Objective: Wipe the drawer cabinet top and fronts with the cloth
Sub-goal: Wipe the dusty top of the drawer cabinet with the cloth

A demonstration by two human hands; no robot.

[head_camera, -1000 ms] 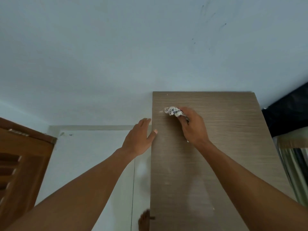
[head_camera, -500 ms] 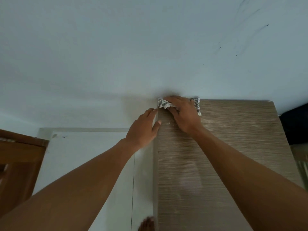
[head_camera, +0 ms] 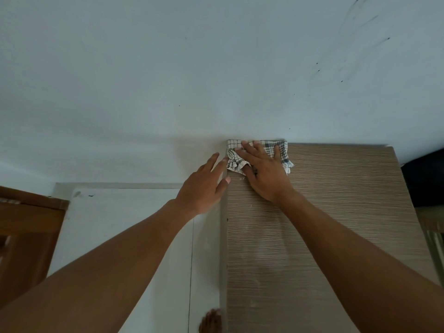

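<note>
Head view: cabinet top (head_camera: 336, 224), brown woodgrain, against pale wall (head_camera: 168, 80).
Cloth (head_camera: 271, 146): checked, at far left corner.
Right hand (head_camera: 263, 173): spread flat on cloth.
Left hand (head_camera: 204, 186): open, fingers extended, at left edge.
Floor (head_camera: 125, 236): white tile.

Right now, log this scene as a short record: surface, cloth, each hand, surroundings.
surface: wood-grain cabinet top, pale specks and smears on it
cloth: checked cloth, spread flat at the far left corner of the top, against the wall
right hand: right hand palm down on the cloth, fingers spread
left hand: left hand open, holding nothing, at the top's left edge with the thumb on it
surroundings: pale floor, brown wooden door at left, bare foot below
</note>
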